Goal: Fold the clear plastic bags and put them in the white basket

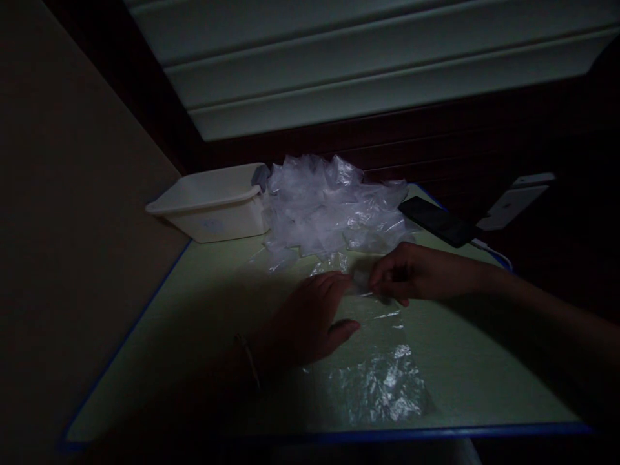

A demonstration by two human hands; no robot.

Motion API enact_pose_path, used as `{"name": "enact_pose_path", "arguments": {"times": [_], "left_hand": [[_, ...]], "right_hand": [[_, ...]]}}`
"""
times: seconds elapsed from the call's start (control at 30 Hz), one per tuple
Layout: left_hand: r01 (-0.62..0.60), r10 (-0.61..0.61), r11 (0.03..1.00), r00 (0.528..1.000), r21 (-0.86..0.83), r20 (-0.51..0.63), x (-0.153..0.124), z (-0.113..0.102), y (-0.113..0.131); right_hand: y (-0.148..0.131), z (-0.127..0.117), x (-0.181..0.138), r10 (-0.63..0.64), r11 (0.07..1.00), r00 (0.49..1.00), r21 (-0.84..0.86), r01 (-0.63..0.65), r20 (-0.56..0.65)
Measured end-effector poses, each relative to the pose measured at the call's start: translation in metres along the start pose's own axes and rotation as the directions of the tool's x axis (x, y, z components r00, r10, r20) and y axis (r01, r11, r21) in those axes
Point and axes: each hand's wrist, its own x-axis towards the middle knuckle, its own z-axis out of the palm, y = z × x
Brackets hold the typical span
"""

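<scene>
A clear plastic bag [387, 381] lies spread on the pale green table, its crinkled near part catching the light. My left hand [312, 316] rests over its far left side, palm down, with the fingers stretched out and the thumb apart. Just right of those fingertips, my right hand [407, 272] pinches thin clear plastic at the bag's far end between thumb and fingers. The exact edge it grips is hard to see in the dim light. Beyond both hands sits a heap of crumpled clear plastic bags [324, 206].
A cream plastic bin [217, 219] stands at the back left, touching the heap. To the right lie a black phone [438, 221] and a white cable [489, 248]; a white box-like item [516, 203] is beyond. Blue edging [436, 431] borders the table [194, 310].
</scene>
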Motion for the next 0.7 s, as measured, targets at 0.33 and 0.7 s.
{"name": "enact_pose_path", "arguments": {"times": [0.33,0.7], "left_hand": [[-0.03,0.03,0.999,0.999,-0.017,0.025,0.001,-0.002,0.002],[-0.027,0.025,0.998,0.999,0.052,0.036,0.0,-0.004,0.002]], "right_hand": [[0.007,-0.003,0.001,-0.029,0.999,0.996,0.014,0.031,-0.08],[0.014,0.0,0.006,-0.004,0.998,0.998,-0.07,0.0,-0.057]]}}
